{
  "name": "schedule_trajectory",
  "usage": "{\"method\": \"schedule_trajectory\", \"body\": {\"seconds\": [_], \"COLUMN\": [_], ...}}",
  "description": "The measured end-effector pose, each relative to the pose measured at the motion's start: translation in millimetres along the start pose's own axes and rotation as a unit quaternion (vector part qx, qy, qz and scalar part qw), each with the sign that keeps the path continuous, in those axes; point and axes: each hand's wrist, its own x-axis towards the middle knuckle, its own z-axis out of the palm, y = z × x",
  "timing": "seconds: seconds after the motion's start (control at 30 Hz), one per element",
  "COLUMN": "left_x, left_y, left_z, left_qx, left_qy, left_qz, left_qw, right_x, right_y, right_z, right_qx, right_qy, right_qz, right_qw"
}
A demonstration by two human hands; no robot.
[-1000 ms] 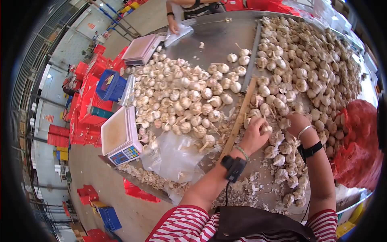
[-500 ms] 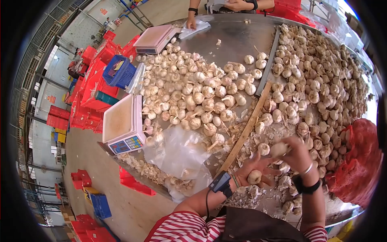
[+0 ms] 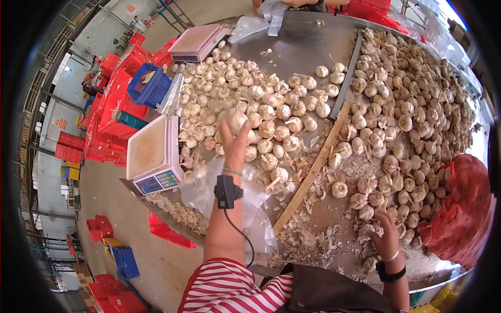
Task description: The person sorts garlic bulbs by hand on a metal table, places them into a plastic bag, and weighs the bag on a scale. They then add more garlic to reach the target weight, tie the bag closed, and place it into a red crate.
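My left hand reaches out over the left heap of garlic with a garlic bulb at its fingertips. A black band with a cable sits on that wrist. My right hand rests low on the table among bulbs and loose skins at the near end of the right heap of garlic, fingers spread, nothing visibly gripped. A wooden stick lies slanted between the two heaps on the steel table.
A white scale stands at the table's left edge beside a clear plastic bag. Another scale sits farther back. A red mesh sack fills the right. Red crates and a blue basket stand left. Another person's hands handle a bag at the far end.
My left hand, which held a bulb near my body, has swung forward and left over the left heap. My right hand has dropped from chest height down onto the near bulbs.
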Motion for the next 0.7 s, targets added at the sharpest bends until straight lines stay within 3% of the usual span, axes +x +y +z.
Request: {"method": "schedule_trajectory", "body": {"seconds": [0.03, 0.07, 0.1, 0.2, 0.23, 0.3, 0.37, 0.43, 0.5, 0.57, 0.63, 0.7], "left_x": [11.9, 16.8, 12.8, -11.4, -13.0, -15.2, -11.2, 2.8, 17.5, 30.6, 27.1, 25.0], "left_y": [-14.5, -25.0, -27.3, -33.4, -37.3, -45.1, -59.0, -58.1, -58.8, -77.0, -63.1, -48.3], "left_z": [-18.7, -28.4, -27.4, -11.4, -5.7, 6.5, 22.5, 39.9, 46.9, 48.4, 54.9, 56.7], "left_qx": [0.26, 0.502, 0.502, 0.682, 0.68, 0.701, 0.678, 0.661, 0.636, 0.675, 0.673, 0.711], "left_qy": [0.022, 0.04, 0.038, -0.056, -0.06, -0.157, -0.172, -0.196, -0.225, -0.259, -0.26, -0.286], "left_qz": [0.054, 0.104, 0.102, 0.082, 0.081, 0.253, 0.284, 0.142, 0.13, 0.153, 0.143, 0.114], "left_qw": [0.964, 0.858, 0.858, 0.724, 0.726, 0.648, 0.656, 0.71, 0.727, 0.674, 0.677, 0.632], "right_x": [-15.8, -32.7, -49.4, -94.7, -107.3, -129.4, -144.3, -151.5, -158.7, -167.9, -176.2, -184.9], "right_y": [6.2, 11.1, 14.0, 17.4, 17.8, 17.5, 19.5, 19.0, 20.6, 22.1, 22.3, 19.6], "right_z": [-2.4, -3.5, -3.3, 0.5, 2.0, 5.0, 10.3, 14.6, 18.2, 22.3, 23.8, 25.1], "right_qx": [-0.027, -0.054, -0.054, -0.06, -0.073, -0.089, -0.061, -0.065, -0.077, -0.08, -0.083, -0.07], "right_qy": [-0.001, -0.003, -0.004, 0.015, 0.003, -0.01, -0.014, -0.005, 0.028, 0.03, 0.034, 0.031], "right_qz": [0.016, 0.034, 0.037, 0.08, 0.094, 0.111, 0.156, 0.152, 0.122, 0.128, 0.134, 0.158], "right_qw": [1.0, 0.998, 0.998, 0.995, 0.993, 0.99, 0.986, 0.986, 0.989, 0.988, 0.987, 0.984]}}
